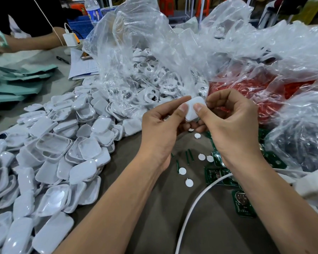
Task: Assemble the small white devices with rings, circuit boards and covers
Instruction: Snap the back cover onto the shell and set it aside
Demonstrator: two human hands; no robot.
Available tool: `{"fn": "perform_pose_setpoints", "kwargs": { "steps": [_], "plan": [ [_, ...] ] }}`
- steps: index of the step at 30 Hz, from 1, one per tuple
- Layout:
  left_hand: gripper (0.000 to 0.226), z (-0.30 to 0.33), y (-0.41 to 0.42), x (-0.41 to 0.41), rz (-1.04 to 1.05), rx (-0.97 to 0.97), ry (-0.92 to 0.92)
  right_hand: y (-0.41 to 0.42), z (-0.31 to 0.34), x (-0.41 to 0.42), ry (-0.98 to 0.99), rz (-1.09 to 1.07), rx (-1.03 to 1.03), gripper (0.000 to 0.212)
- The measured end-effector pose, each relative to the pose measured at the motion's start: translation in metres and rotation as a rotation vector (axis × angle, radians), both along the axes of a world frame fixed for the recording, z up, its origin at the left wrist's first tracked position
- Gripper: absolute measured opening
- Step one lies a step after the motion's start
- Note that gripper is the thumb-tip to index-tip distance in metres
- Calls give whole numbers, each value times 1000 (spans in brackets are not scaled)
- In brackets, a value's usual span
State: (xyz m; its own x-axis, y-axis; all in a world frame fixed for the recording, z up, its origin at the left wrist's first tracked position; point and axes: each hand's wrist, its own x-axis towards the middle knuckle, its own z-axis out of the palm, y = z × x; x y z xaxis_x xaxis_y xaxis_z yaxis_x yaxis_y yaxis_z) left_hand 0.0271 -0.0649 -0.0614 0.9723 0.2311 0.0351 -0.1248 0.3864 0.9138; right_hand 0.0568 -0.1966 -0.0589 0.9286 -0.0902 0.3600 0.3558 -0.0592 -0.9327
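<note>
Fingers of left hand [161,123] and right hand [231,123] are clamped on one small white rounded-square plastic device [195,110], held above the grey desk [154,226], with heaped white plastic covers [62,153] left and green circuit boards [243,203] near right.

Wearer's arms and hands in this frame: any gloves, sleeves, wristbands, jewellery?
Nothing worn that shows. The left hand and right hand are both bare, with no gloves, rings or watch visible. Both forearms are uncovered up to the frame's lower edge, so no sleeves appear. Fingernails look short and unpainted.
</note>
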Motion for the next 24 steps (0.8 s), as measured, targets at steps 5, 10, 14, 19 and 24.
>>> {"fn": "perform_pose_setpoints", "kwargs": {
  "steps": [5,10,14,19,24],
  "plan": [
    [21,-1,2,1,-18,88,-16,-1,-1,2,55,46,14,12],
    [33,0,12,1,-95,254,-65,-2,-1,2,81,44,26,13],
    [36,1,13,0,-127,315,-67,-2,-1,1,90,46,20,12],
    [30,2,14,0,-126,309,-72,-4,-1,3,127,83,-27,9],
    [25,2,15,2,-165,267,-62,-5,-2,4,183,97,-18,9]
  ]
}}
